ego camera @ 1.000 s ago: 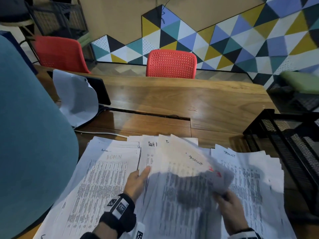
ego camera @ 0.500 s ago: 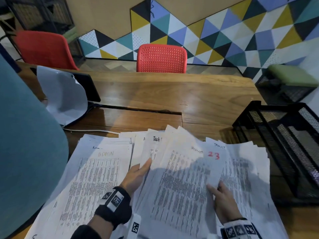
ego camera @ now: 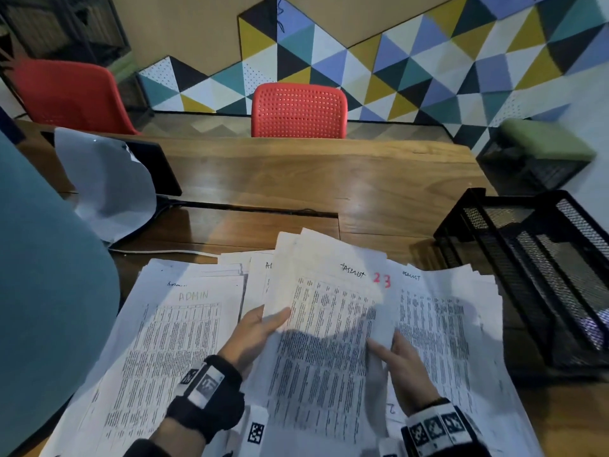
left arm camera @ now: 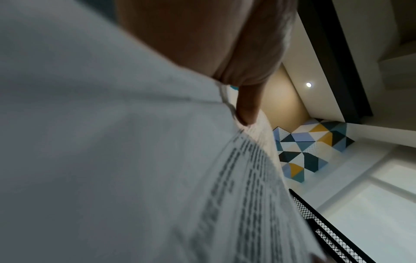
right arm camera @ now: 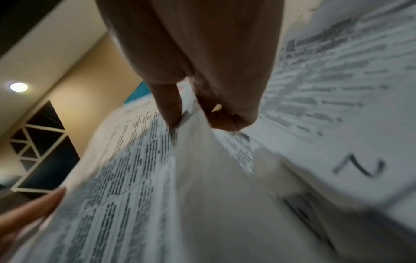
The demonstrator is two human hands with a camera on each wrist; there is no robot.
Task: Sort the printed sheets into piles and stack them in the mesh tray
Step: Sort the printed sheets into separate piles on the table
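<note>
Printed sheets lie fanned over the near part of the wooden table (ego camera: pixel 329 179). A pile headed ADMIN (ego camera: pixel 184 328) is at the left, and a tasklist pile (ego camera: pixel 451 328) is at the right. Between them a tasklist sheet marked with a red 23 (ego camera: pixel 326 324) is raised off the piles. My left hand (ego camera: pixel 273 319) grips its left edge, thumb on top. My right hand (ego camera: pixel 382 344) pinches its right edge; the right wrist view shows the fingertips (right arm camera: pixel 173 119) closed on the paper. The sheet (left arm camera: pixel 157 160) fills the left wrist view. The black mesh tray (ego camera: pixel 494 258) stands at the right and looks empty.
A white paper (ego camera: pixel 105 183) is draped over a dark flat device at the back left, with a cable running from it. Two red chairs (ego camera: pixel 298 110) stand behind the table. A teal rounded surface (ego camera: pixel 46 291) blocks the near left. A green stool (ego camera: pixel 543 140) is at the far right.
The right hand brought the lifted sheet down and flattened it, so the red 23 shows. The left hand went from lying flat on the papers to gripping that sheet's left edge.
</note>
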